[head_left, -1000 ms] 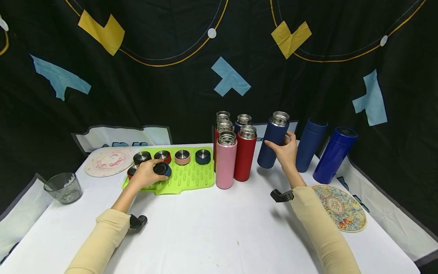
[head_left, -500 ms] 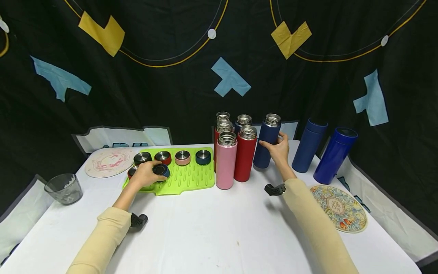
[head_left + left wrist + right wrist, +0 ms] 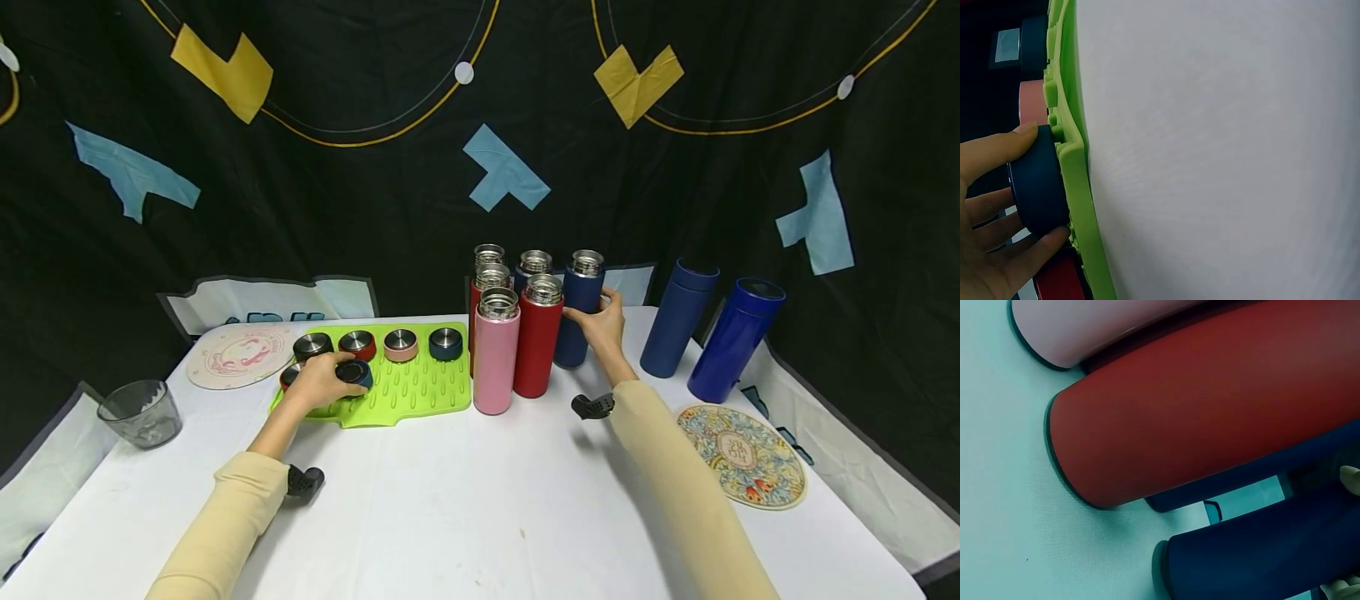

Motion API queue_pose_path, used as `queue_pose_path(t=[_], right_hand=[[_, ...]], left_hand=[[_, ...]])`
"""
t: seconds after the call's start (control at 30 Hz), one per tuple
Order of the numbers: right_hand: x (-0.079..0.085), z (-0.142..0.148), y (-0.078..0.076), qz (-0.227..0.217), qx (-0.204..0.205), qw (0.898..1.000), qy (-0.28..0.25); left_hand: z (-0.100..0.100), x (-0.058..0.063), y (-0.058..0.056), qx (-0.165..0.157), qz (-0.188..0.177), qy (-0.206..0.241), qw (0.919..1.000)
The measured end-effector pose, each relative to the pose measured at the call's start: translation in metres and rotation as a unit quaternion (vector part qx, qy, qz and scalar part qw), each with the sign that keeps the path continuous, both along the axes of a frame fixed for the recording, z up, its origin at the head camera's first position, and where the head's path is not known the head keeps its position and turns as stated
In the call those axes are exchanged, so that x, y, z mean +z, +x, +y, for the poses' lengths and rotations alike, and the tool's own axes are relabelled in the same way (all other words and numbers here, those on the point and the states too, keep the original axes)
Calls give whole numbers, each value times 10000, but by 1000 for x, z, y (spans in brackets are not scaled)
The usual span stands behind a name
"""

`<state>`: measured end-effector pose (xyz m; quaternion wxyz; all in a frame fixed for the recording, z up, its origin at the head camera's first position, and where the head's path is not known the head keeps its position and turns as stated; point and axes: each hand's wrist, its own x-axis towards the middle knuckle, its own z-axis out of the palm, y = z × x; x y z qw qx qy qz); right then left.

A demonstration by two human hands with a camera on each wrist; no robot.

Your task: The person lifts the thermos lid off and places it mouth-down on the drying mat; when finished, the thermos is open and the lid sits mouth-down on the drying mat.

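My left hand (image 3: 318, 382) grips a dark blue bottle lid (image 3: 1038, 181) between thumb and fingers, on the green drying mat (image 3: 420, 392). Further lids surround it: a black lid (image 3: 312, 345), a red lid (image 3: 357, 343), a pink lid (image 3: 400, 345) and another blue lid (image 3: 445, 343). My right hand (image 3: 603, 329) holds a lidless navy thermos bottle (image 3: 581, 300) upright, thumb on the near side. Left of it stand a red bottle (image 3: 537, 342) and a pink bottle (image 3: 496, 358), both open-topped, with more bottles behind them. In the right wrist view only fingertips show on the navy bottle.
Two lidded blue bottles (image 3: 677, 321) (image 3: 735, 342) stand at the right, near a round patterned mat (image 3: 742, 454). On the left are a grey glass (image 3: 142, 414) and a round pink-and-white mat (image 3: 240, 356). A black curtain (image 3: 337, 208) hangs behind the white table (image 3: 420, 508).
My right hand has moved the navy bottle left and set it back beside the red one. The left hand has lowered its blue lid slightly, then stayed put.
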<state>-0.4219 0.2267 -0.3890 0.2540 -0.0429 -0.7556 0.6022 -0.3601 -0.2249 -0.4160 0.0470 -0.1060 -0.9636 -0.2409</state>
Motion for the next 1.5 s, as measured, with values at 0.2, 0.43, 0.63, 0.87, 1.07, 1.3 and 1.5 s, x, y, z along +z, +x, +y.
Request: queue_pose_path(t=[0.2, 0.43, 0.63, 0.87, 1.07, 1.3, 1.5], right_hand=[[-3, 0, -3, -44, 59, 9999, 120], [-7, 1, -4, -53, 165, 9992, 356], [-8, 3, -2, -58, 273, 9969, 732], [-9, 5, 8, -102, 370, 9922, 1188], [-13, 8, 23, 5, 423, 9948, 924], [-19, 13, 44, 245, 586, 9959, 648], [-19, 24, 61, 232, 555, 9960, 656]], left_hand=[[-1, 0, -1, -97, 28, 8, 9999], [-2, 3, 2, -148, 32, 17, 9999], [-4, 11, 12, -84, 101, 112, 9999], [-8, 14, 31, -181, 588, 166, 9980], [-5, 17, 49, -292, 739, 176, 9967], [-6, 18, 67, -598, 686, 124, 9958], [-9, 13, 76, -940, 506, 140, 9942]])
